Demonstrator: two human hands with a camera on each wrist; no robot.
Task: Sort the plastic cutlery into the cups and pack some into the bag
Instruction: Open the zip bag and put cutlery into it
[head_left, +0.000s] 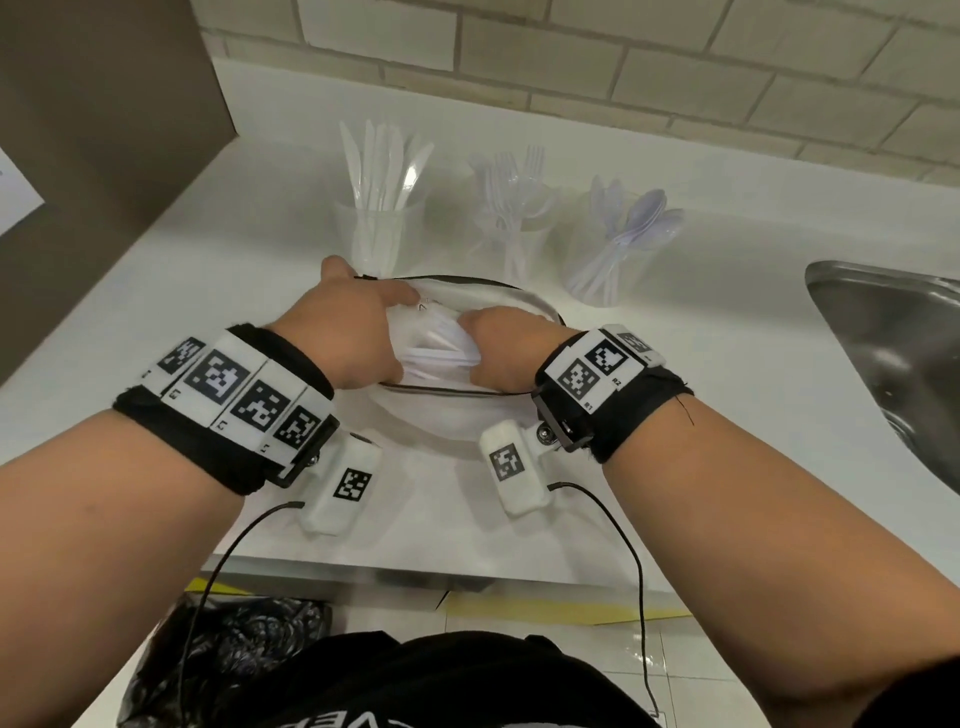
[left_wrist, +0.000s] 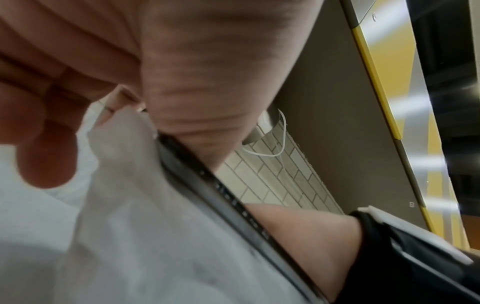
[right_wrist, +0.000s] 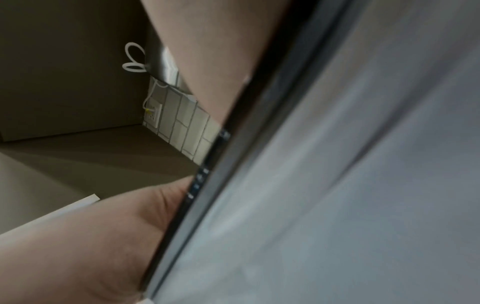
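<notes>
A white fabric bag (head_left: 467, 415) with a dark zip lies open on the counter in front of me. My left hand (head_left: 371, 291) pinches the far left rim of its mouth; in the left wrist view the thumb presses by the zip (left_wrist: 228, 201) and the fingers (left_wrist: 46, 160) curl over the cloth. My right hand (head_left: 488, 345) is inside the mouth, curled round a bundle of white cutlery (head_left: 439, 348), its fingertips hidden. Behind the bag stand three clear cups: knives (head_left: 376, 234), forks (head_left: 519, 244), spoons (head_left: 613, 254). The right wrist view shows only blurred bag cloth (right_wrist: 363, 185).
A steel sink (head_left: 883, 332) is sunk into the counter at the right. A brown cabinet side (head_left: 104, 130) rises at the left and a tiled wall runs behind the cups. The counter's front edge (head_left: 415, 566) is near my body, with a black plastic sack (head_left: 234, 649) on the floor below.
</notes>
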